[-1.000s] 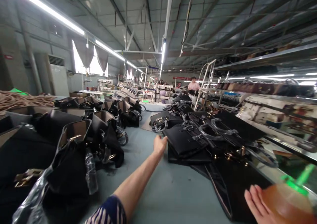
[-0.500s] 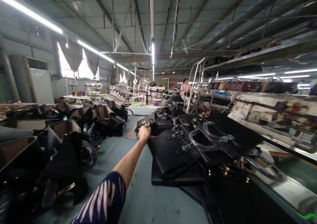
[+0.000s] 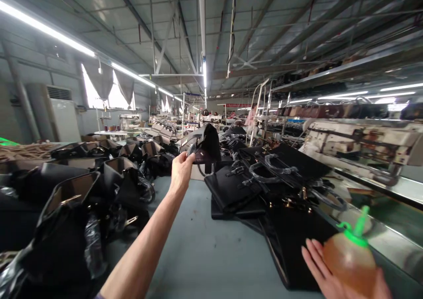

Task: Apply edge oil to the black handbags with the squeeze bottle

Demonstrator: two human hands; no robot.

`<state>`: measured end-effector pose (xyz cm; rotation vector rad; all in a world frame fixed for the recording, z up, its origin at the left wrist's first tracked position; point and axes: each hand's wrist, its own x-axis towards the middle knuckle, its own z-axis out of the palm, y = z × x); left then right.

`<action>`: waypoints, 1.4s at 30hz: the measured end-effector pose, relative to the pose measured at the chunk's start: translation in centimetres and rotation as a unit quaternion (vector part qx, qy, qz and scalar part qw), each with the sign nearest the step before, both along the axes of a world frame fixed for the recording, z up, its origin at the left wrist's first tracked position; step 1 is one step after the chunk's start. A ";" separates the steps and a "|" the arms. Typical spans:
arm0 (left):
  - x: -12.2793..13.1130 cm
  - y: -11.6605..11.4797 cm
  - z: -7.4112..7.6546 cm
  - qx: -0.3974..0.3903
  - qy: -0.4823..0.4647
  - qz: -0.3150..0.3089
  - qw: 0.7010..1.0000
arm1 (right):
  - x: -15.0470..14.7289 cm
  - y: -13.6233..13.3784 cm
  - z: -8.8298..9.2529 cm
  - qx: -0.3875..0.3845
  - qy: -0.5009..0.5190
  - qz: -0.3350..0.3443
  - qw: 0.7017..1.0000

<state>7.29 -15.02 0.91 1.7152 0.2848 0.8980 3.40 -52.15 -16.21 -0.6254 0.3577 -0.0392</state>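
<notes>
— Our fingers first: how do they stand?

— Nearest to us, the fingers [image 3: 313,257] of our right hand [image 3: 333,277] are wrapped round an orange squeeze bottle [image 3: 350,260] with a green nozzle [image 3: 358,228], low at the right edge of the grey table [image 3: 211,259]. They cup its side from the left and from beneath; the palm is mostly hidden under it.

— And the left?

— Our left hand [image 3: 181,170] is stretched far out over the table, fingers clenched on a black handbag [image 3: 204,145]. We hold it by its near edge or handle, we cannot tell which, and it hangs lifted clear of the table, tilted, above the far end of the flat pile.

— What lies between the two hands?

— To the right of our left arm lie flat black bags [image 3: 231,191] stacked on one another, with plastic-wrapped handles [image 3: 271,169] on top, and a dark panel [image 3: 291,241] spreads just beside the bottle. On our left stand rows of open-topped bags [image 3: 76,188], some in crinkled clear plastic.

— Farther on?

— Along the right runs a metal shelf rack [image 3: 363,136] with brown bags on it. Well beyond, a person in pink [image 3: 250,117] stands among the benches, under long ceiling lights [image 3: 204,72].
</notes>
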 end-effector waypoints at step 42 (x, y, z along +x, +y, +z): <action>-21.4 0.9 -4.9 -0.389 0.162 -0.400 0.814 | -3.6 10.7 21.3 -0.003 -0.134 0.199 0.971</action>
